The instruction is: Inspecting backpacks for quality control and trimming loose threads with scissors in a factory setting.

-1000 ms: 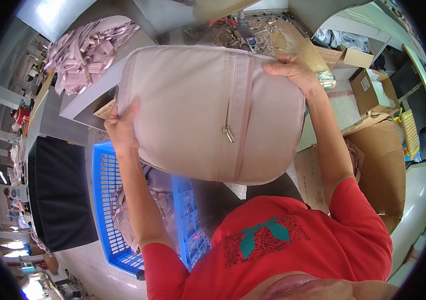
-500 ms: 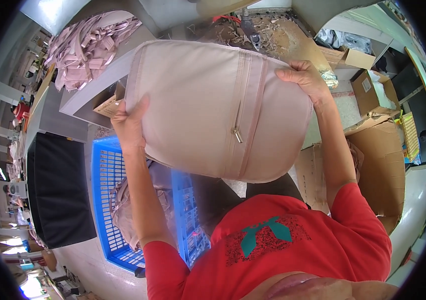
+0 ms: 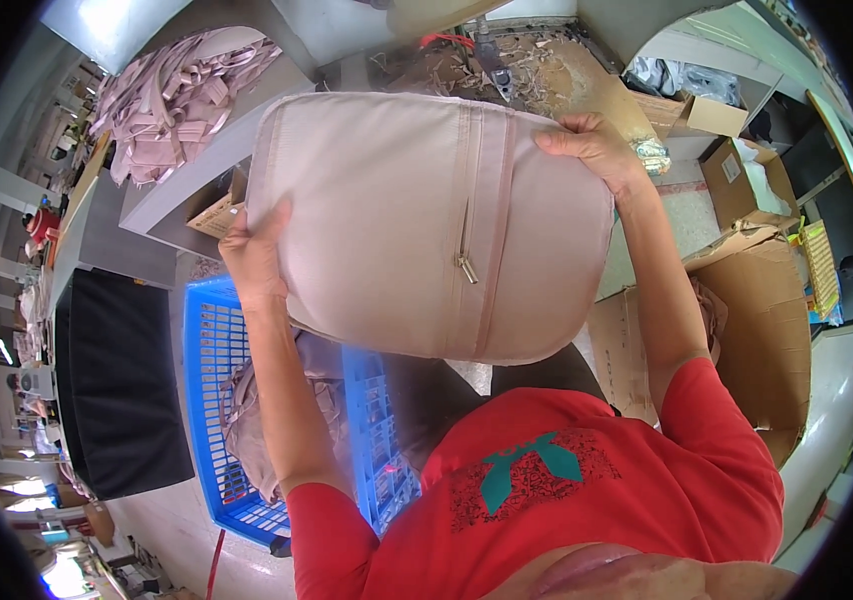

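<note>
Stretched between my two hands is a pale pink fabric bag panel (image 3: 377,220) with rounded corners and stitched edges. A zipper (image 3: 467,225) with a metal pull crosses it right of the middle, beside a raised seam. My left hand (image 3: 257,250) grips the left edge, thumb on the face and fingers behind. On the upper right edge my right hand (image 3: 595,152) is closed the same way. The panel is held up in the air above my lap, its face toward me. Its back and the fingertips behind it are hidden.
A blue plastic basket (image 3: 209,400) with pink fabric pieces stands at my left, by a black box-shaped thing (image 3: 122,385). Pink straps (image 3: 172,105) pile on a grey table at far left. Scraps cover the worktop (image 3: 582,80) ahead. A cardboard box (image 3: 762,330) stands at right.
The panel and both hands have shifted slightly left. The panel's right side and my right hand have come a little higher. Both hands keep their grip.
</note>
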Demonstrator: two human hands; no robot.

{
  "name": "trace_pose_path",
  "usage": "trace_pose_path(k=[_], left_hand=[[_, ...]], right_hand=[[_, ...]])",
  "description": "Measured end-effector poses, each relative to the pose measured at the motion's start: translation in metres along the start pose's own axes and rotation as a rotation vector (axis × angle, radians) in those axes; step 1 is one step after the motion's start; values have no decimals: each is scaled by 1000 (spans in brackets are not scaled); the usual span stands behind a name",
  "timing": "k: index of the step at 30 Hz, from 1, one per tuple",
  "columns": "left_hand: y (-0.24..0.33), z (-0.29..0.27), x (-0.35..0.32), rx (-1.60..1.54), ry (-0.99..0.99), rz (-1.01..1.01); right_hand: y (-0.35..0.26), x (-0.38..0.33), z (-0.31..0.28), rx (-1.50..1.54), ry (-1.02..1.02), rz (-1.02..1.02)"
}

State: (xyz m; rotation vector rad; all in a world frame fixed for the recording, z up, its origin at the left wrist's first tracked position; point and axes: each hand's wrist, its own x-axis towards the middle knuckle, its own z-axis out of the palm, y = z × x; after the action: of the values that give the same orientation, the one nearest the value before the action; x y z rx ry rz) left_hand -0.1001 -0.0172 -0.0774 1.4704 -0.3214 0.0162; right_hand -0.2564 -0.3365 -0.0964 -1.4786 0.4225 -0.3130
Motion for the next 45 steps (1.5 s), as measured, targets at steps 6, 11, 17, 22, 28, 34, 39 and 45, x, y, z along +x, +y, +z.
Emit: trace_pose_path(k=[6,11,17,22,28,34,39,45], left_hand=[[1,-2,4,18,23,5],[4,9,-2,-24,-50,-10],[-1,21,-10,-62,-97,-40],[-3,31,-7,-50,-133,-33],[-5,30,-4,-43,-110,-38],[-4,26,0,-42,-59,-20],[-8,32,-11,-57,-143,-41],[-23,36,-37,-34,-269,-108]], right_hand=[[3,8,0,12,18,3],[0,-14,-7,76,-38,-5],[13,-38,-20,66,17,-23],[12,-41,-24,111,32,-11],[12,-36,-23,100,50,-5],[9,-31,-17,87,58,-27],[5,-51,-16,45,80,-28],[33,-99,-40,-38,113,-30]])
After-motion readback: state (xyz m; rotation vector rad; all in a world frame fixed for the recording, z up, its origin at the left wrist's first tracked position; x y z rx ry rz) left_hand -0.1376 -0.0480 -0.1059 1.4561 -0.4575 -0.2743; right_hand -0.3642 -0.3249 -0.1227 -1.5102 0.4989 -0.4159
